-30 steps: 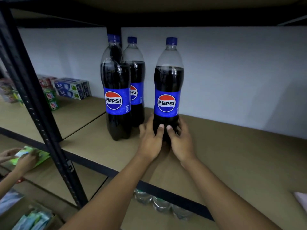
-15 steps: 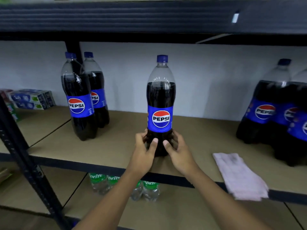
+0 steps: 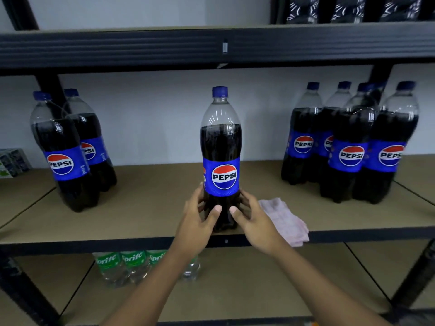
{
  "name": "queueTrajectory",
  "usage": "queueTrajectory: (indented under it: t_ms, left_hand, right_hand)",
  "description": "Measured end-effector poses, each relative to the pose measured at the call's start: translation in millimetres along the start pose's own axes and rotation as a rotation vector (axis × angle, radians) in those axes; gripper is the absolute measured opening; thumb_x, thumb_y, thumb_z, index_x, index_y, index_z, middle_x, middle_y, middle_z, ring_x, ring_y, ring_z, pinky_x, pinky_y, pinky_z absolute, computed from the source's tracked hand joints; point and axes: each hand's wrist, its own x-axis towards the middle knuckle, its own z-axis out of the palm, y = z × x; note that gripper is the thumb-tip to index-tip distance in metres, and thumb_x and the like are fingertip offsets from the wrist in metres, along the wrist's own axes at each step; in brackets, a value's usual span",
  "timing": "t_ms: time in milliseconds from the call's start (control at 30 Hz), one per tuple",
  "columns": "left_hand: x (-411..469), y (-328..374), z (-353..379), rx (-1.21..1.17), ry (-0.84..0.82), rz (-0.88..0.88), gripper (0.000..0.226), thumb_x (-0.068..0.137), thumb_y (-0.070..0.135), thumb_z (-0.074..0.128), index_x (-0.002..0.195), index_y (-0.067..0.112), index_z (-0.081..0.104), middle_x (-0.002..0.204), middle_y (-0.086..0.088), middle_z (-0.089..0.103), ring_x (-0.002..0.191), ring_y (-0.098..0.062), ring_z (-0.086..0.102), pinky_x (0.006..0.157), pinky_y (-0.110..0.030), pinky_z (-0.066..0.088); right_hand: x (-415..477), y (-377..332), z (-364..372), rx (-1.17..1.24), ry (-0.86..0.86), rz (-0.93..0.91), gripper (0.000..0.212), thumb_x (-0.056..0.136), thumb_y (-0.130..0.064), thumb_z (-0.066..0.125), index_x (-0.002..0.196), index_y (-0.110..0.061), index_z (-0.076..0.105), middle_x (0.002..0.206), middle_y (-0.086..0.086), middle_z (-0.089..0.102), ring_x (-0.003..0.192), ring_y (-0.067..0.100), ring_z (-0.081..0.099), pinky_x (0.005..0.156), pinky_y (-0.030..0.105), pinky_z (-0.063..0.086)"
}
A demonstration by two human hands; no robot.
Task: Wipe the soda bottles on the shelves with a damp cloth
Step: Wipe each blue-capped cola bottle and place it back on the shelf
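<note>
Pepsi bottle (image 3: pixel 221 147) upright, base clasped between left hand (image 3: pixel 196 222) and right hand (image 3: pixel 255 221), cloth (image 3: pixel 286 220) just right.

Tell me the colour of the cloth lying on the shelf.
Pale pink, the cloth lies beside the right hand, seen in the head view.

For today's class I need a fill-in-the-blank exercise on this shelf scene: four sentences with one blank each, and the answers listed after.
1. The left hand and right hand grip the middle Pepsi bottle, whose cap is ____.
2. The pink cloth lies on the shelf to the ____ of that bottle.
3. The Pepsi bottles at the far left number ____.
4. The green-labelled bottles on the lower shelf read ____.

Missing words: blue; right; two; Sprite.
</note>
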Motion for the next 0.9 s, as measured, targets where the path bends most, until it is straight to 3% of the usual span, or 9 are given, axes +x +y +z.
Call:
queueTrajectory:
  t_ms: [133,200,267,300,400,500,600,700,900]
  left_hand:
    - [-3,4,6,0.026,-0.022,0.000,0.072,0.097,0.034,0.070,0.156,0.046,0.030,0.148,0.010,0.048,0.128,0.011,0.051,0.107,-0.023,0.048]
    - [-3,8,6,0.024,-0.030,-0.005,0.071,0.097,0.034,0.071,0.155,0.045,0.032,0.147,0.010,0.049,0.128,0.011,0.051,0.107,-0.023,0.049]
    - [1,9,1,0.016,-0.051,-0.014,0.069,0.094,0.034,0.074,0.150,0.048,0.035,0.145,0.009,0.051,0.129,0.006,0.052,0.110,-0.029,0.049]
    - [3,11,-3,0.007,-0.065,-0.025,0.067,0.093,0.037,0.075,0.145,0.050,0.036,0.145,0.010,0.052,0.130,0.005,0.052,0.112,-0.032,0.048]
    - [15,21,-12,-0.044,-0.076,-0.023,0.083,0.083,0.062,0.075,0.153,0.043,0.033,0.152,0.014,0.048,0.137,0.003,0.048,0.117,-0.040,0.044]
    - [25,35,-17,-0.088,-0.127,0.005,0.092,0.086,0.060,0.074,0.161,0.034,0.027,0.154,0.019,0.047,0.140,-0.001,0.047,0.116,-0.036,0.044]
    - [27,39,-15,-0.074,-0.166,0.019,0.087,0.084,0.055,0.073,0.158,0.042,0.029,0.147,0.018,0.056,0.137,-0.006,0.052,0.110,-0.033,0.048]
    - [26,36,-13,-0.076,-0.143,0.016,0.081,0.092,0.041,0.072,0.161,0.036,0.028,0.147,0.014,0.057,0.136,-0.007,0.052,0.112,-0.037,0.049]
    - [25,38,-13,-0.077,-0.133,0.015,0.083,0.088,0.052,0.071,0.160,0.038,0.031,0.145,0.019,0.058,0.135,-0.004,0.053,0.112,-0.041,0.048]
  right_hand:
    - [-8,-3,-13,-0.018,-0.040,0.028,0.056,0.102,-0.020,0.063,0.151,-0.033,0.039,0.140,-0.018,0.058,0.129,-0.005,0.055,0.105,0.020,0.048]
    - [-8,-8,-21,-0.035,-0.068,0.044,0.056,0.101,-0.020,0.064,0.152,-0.028,0.041,0.140,-0.015,0.059,0.123,-0.013,0.055,0.102,0.013,0.047]
    - [-3,-16,-32,-0.110,-0.053,0.073,0.045,0.100,-0.024,0.064,0.143,-0.031,0.053,0.129,-0.018,0.063,0.109,-0.024,0.055,0.092,0.003,0.044]
    - [2,-18,-39,-0.177,-0.005,0.080,0.037,0.100,-0.030,0.064,0.136,-0.034,0.060,0.124,-0.019,0.066,0.108,-0.021,0.057,0.092,0.004,0.044]
    - [18,-9,-52,-0.499,0.095,0.082,0.035,0.100,-0.042,0.056,0.131,-0.029,0.066,0.133,-0.010,0.065,0.125,0.009,0.059,0.107,0.028,0.043]
    - [24,2,-53,-0.934,-0.040,0.149,0.046,0.102,-0.053,0.044,0.139,-0.030,0.056,0.151,0.000,0.048,0.137,0.031,0.044,0.112,0.042,0.035]
    - [25,12,-50,-1.094,-0.125,0.227,0.051,0.101,-0.062,0.034,0.143,-0.036,0.048,0.155,0.000,0.039,0.140,0.037,0.034,0.112,0.049,0.030]
    - [26,17,-47,-1.120,-0.101,0.254,0.050,0.100,-0.060,0.031,0.143,-0.041,0.047,0.155,-0.006,0.040,0.138,0.042,0.033,0.111,0.053,0.028]
    - [24,20,-51,-1.164,0.000,0.135,0.043,0.106,-0.036,0.031,0.143,-0.035,0.055,0.143,0.001,0.054,0.118,0.031,0.048,0.096,0.043,0.035]
